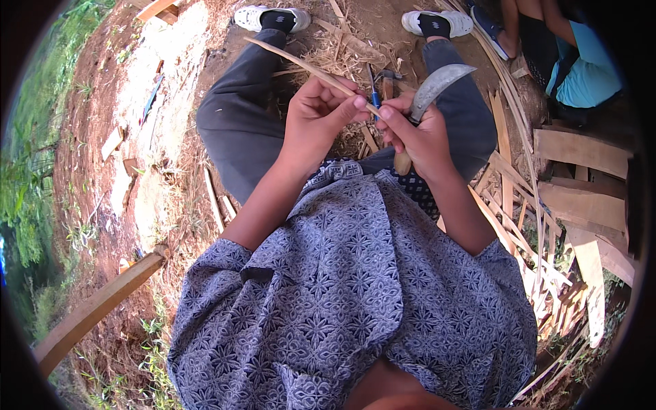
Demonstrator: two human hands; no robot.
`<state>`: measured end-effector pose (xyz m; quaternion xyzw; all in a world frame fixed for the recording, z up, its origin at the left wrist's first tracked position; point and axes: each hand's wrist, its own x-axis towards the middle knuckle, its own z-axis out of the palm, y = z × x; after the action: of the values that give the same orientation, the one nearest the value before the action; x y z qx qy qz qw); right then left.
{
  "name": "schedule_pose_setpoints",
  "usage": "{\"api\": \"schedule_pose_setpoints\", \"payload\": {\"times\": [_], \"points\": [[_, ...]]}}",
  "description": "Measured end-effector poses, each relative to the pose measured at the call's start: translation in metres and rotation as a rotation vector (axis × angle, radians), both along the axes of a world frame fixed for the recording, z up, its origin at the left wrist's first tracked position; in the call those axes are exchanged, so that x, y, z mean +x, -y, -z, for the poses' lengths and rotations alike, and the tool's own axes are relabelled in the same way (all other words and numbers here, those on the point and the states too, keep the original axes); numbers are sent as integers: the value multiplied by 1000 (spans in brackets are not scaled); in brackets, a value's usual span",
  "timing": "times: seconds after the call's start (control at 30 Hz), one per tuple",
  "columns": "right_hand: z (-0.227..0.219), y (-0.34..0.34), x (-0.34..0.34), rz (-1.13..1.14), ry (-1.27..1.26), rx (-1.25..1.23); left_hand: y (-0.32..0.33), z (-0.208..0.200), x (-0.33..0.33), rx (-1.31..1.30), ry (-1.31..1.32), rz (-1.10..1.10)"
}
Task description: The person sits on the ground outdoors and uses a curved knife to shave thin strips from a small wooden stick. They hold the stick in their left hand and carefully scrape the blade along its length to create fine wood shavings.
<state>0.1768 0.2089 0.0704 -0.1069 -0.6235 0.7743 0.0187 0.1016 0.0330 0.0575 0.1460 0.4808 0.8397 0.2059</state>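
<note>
My left hand (pixel 316 117) is closed around a thin, pale wooden stick (pixel 290 59), which slants away to the far left. Its near end reaches my right thumb. In my right hand (pixel 422 137) is a curved knife (pixel 441 85) with a hooked grey blade pointing up and to the right. The butt of its wooden handle (pixel 403 162) pokes out below my fingers. Just beyond my hands, on the ground between my legs, lie a slim blue-handled tool (pixel 375 98) and what looks like a hammer (pixel 388 85), partly hidden.
Wood shavings (pixel 342 48) litter the ground between my shoes. Split wood strips (pixel 509 184) and broad boards (pixel 584 152) are piled at my right. Another person in teal clothing (pixel 586 72) sits at the far right. A timber beam (pixel 99 307) juts in from the left.
</note>
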Motion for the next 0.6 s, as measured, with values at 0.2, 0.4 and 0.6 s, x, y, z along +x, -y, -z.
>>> {"api": "schedule_pose_setpoints", "payload": {"times": [0.2,0.4,0.6], "points": [[3,9,-3,15,-9,-42,12,4,0,-86,-49,-13],[6,26,-7,62,-84,2,4,-7,11,-166,4,12],[-3,-8,-20,105,-68,70,20,-20,8,1,167,247]]}}
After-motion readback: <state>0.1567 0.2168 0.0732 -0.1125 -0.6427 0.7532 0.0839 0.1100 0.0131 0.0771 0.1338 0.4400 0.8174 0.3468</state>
